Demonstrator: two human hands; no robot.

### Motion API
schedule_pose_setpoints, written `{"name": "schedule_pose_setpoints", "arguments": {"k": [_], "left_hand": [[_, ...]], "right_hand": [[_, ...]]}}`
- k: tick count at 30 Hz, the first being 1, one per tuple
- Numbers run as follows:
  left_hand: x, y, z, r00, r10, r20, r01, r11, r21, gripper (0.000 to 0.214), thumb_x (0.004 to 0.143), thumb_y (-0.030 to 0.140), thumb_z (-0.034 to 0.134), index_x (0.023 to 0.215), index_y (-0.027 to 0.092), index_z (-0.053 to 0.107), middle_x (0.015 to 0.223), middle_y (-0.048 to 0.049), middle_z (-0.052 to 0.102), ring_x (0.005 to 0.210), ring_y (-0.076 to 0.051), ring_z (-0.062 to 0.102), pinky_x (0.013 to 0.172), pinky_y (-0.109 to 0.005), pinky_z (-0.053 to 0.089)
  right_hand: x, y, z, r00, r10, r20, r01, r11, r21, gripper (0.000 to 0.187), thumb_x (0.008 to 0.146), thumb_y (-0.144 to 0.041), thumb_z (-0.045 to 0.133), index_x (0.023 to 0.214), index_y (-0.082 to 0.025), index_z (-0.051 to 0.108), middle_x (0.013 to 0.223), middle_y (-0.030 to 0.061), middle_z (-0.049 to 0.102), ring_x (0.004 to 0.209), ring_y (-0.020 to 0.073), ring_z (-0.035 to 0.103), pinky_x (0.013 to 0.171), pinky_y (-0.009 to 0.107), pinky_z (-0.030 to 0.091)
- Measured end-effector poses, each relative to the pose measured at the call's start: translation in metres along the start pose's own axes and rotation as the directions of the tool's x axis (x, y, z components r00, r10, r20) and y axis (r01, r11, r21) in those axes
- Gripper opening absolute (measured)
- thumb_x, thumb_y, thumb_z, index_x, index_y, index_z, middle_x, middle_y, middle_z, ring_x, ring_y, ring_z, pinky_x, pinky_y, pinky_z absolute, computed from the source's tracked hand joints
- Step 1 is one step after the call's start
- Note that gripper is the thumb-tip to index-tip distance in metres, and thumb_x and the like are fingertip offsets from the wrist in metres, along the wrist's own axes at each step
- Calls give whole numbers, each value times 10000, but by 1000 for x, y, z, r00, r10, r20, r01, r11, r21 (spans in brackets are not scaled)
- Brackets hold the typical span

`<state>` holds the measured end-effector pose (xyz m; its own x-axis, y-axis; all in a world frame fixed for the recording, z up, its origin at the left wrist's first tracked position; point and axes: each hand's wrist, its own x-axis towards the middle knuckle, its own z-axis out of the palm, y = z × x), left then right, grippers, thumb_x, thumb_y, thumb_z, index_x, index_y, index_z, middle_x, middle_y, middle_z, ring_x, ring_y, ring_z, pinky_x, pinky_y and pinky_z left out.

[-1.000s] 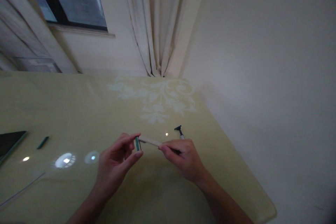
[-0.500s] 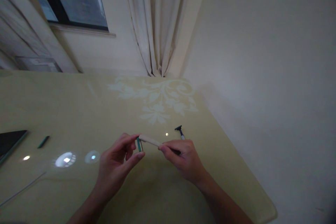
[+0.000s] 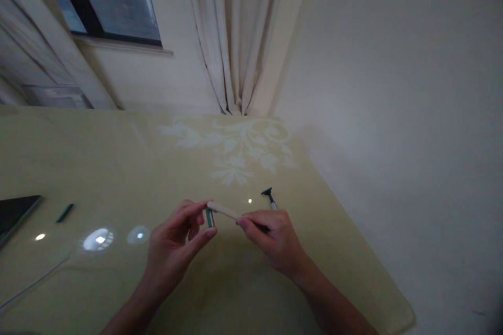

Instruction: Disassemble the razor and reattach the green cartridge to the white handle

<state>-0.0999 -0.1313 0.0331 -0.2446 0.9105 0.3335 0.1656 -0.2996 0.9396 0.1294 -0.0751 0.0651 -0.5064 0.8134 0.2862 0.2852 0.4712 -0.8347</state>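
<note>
Above the yellow-green table (image 3: 118, 167), my right hand (image 3: 271, 241) grips the handle of a pale disposable razor (image 3: 225, 211), fingers closed round it. At the razor's head sits a small teal blade cover (image 3: 208, 216). My left hand (image 3: 175, 243) pinches that teal piece between thumb and fingers. A second razor (image 3: 269, 196) with a dark head lies on the table just beyond my right hand.
A small dark green strip (image 3: 64, 213) lies at the left, near a black flat object (image 3: 15, 212) at the table's left edge. A clear sheet edge (image 3: 35, 282) shows at lower left. Curtain (image 3: 236, 36) and window (image 3: 110, 0) stand behind; the table ends at the right.
Both hands have stayed almost in place. The teal piece has shifted slightly at the razor's head between my left fingers.
</note>
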Motion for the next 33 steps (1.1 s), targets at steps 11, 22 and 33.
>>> {"name": "schedule_pose_setpoints", "arguments": {"k": [11, 22, 33], "left_hand": [[0, -1, 2, 1000, -21, -4, 21, 1000, -3, 386, 854, 261, 875, 1235, 310, 839, 826, 17, 590, 682, -117, 574, 590, -202, 481], [1, -3, 1, 999, -42, -23, 41, 998, -39, 396, 849, 258, 882, 1234, 340, 838, 837, 21, 584, 709, -115, 577, 614, -192, 476], [1, -1, 0, 998, -50, -31, 49, 999, -13, 374, 844, 276, 884, 1216, 297, 850, 809, 15, 577, 683, -121, 571, 588, -204, 472]], "right_hand": [[-1, -1, -2, 999, -17, 27, 18, 999, -49, 468, 1098, -443, 582, 795, -159, 797, 634, -1, 606, 577, 122, 495, 593, 278, 343], [-1, 0, -2, 998, -21, 62, 19, 999, 27, 435, 1082, -441, 614, 829, -157, 828, 618, -5, 600, 559, 116, 487, 569, 265, 331], [0, 2, -1, 999, 31, -16, -31, 999, -8, 469, 1072, -474, 610, 807, -159, 835, 597, -6, 572, 560, 122, 446, 556, 275, 312]]}}
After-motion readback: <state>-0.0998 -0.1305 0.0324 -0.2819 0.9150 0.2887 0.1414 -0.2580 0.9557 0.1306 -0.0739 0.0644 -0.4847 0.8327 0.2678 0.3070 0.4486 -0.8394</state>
